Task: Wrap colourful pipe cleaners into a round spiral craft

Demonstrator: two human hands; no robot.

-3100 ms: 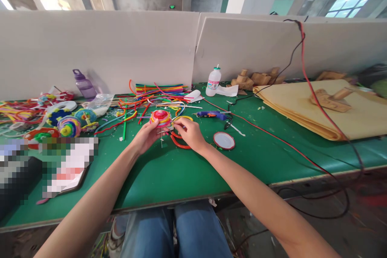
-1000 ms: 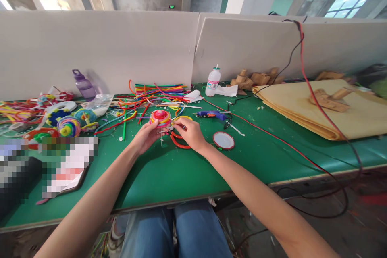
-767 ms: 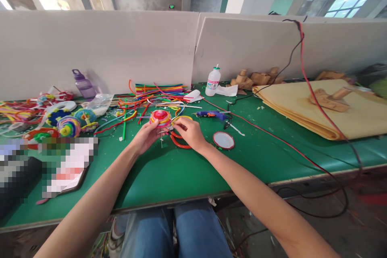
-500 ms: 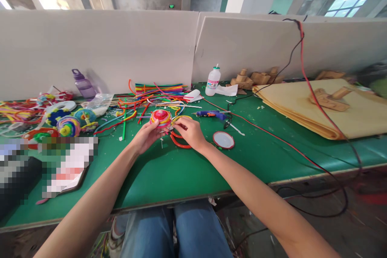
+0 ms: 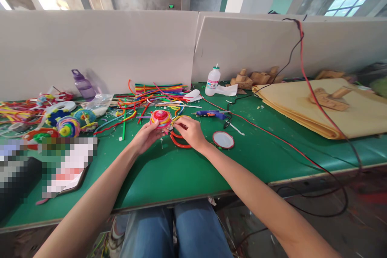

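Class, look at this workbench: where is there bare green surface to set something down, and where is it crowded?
Bare green mat runs along the near edge, below both hands. More lies between the round lid and the yellow sheets, crossed by a red cable. Crowded: the pipe cleaners and finished pieces.

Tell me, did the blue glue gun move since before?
No. The blue glue gun lies in the same spot, between the round lid and the white bottle.

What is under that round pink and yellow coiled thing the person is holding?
A thin stick pokes down from under the coiled piece toward the green table. The left hand cups its underside, so how the stick joins it is hidden.
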